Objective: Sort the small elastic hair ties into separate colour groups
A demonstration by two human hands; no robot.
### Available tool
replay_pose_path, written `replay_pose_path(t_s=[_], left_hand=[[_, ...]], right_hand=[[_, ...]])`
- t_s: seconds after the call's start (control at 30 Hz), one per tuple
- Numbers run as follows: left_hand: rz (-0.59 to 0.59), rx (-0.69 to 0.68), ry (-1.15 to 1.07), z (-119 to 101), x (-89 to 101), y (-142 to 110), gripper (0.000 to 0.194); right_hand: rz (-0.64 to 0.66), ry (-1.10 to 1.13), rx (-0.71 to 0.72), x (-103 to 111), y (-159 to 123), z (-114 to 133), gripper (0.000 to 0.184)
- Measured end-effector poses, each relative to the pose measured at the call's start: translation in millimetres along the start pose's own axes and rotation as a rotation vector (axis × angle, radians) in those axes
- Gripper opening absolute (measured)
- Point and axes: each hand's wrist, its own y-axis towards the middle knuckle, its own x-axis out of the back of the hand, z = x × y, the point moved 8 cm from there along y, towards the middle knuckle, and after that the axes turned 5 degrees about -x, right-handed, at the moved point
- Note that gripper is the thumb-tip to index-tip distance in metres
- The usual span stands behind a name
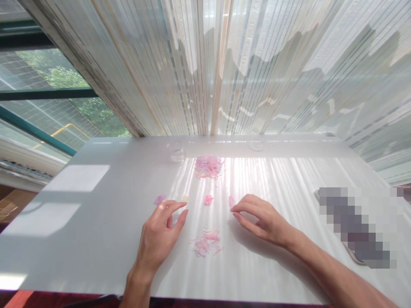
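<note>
My left hand (pixel 162 229) hovers over the white table with thumb and index finger apart. Just past its fingertips sit a small purple bunch (pixel 159 199) and a pale yellow bunch (pixel 184 198), both partly hidden by the hand. My right hand (pixel 261 218) has thumb and index tips nearly together beside a small pink bunch (pixel 231 200); whether anything is pinched there is too small to see. Between the hands lies a brighter pink bunch (pixel 208 199). Looser pink strands, resembling small elastic bands (pixel 206 243), are spread nearer me.
A larger tangled pile of pink and purplish strands (pixel 209 166) lies farther back. Behind it stand a clear small container (pixel 177 154) and a clear round lid-like piece (pixel 256 145). A blurred-out flat object (pixel 356 231) rests at right. Striped curtains (pixel 212 68) hang along the table's far edge.
</note>
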Motion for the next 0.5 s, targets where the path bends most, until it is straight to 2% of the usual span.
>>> replay_pose_path(t_s=[0.1, 0.17, 0.3, 0.5], left_hand=[[0.24, -0.06, -0.031, -14, -17.3, -8, 0.02], [0.35, -0.086, -0.023, -21, -27.0, -12, 0.021], [0.437, -0.116, -0.015, -30, -37.1, -13, 0.021], [0.488, -0.147, -0.025, -38, -42.2, -10, 0.025]], right_hand=[[0.053, 0.009, 0.025, -8, 0, 7, 0.013], [0.09, 0.02, 0.034, -13, 1, 11, 0.013], [0.125, 0.037, 0.036, -17, 1, 14, 0.016], [0.145, 0.025, 0.02, -19, 0, 10, 0.016]])
